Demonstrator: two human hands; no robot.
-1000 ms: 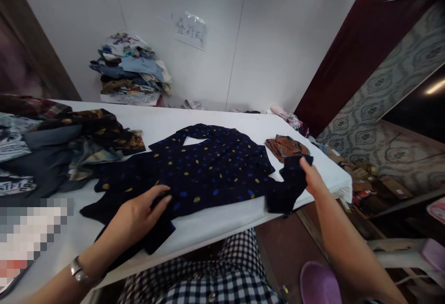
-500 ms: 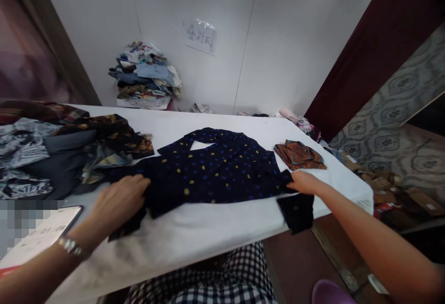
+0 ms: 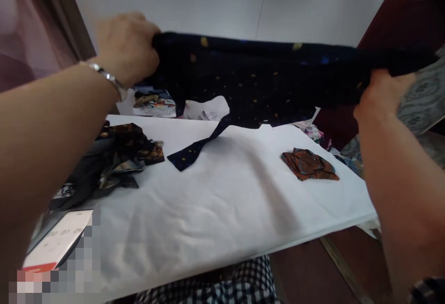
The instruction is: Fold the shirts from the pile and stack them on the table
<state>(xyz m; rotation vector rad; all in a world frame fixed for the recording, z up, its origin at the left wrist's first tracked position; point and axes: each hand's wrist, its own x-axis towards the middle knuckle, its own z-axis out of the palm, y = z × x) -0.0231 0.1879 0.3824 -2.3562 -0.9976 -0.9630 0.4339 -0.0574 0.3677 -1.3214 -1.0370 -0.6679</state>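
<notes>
Wearing black-and-white checked clothes point(image 3: 253, 278) by the near edge of a white table point(image 3: 208, 225); seeing a phone point(image 3: 64, 234) with a bright screen lying at the near left; wearing a shiny bracelet point(image 3: 109, 77) on the left; gripping one end of a dark spotted shirt point(image 3: 250, 77) with the left hand point(image 3: 130, 47), curling those fingers tight round the cloth; gripping the other end with the right hand point(image 3: 380, 91), blurring too much to make out each fingertip; holding the shirt stretched in the air over the table; letting one twisted sleeve point(image 3: 187, 153) hang down — touching the table or not, being unable to tell; looking partway along, as a guess — having the shirt up and pulled wide, but not yet having it set down or lying flat; seeing a wrinkled orange-brown cloth point(image 3: 309, 165) lying on the right, apart from the shirt, and a heap of dark clothes point(image 3: 123, 144) on the left; seeing, farther off, part of a stack of clothes point(image 3: 155, 102) below the shirt's left end; facing a plain pale wall point(image 3: 215, 3) at the very back.
</notes>
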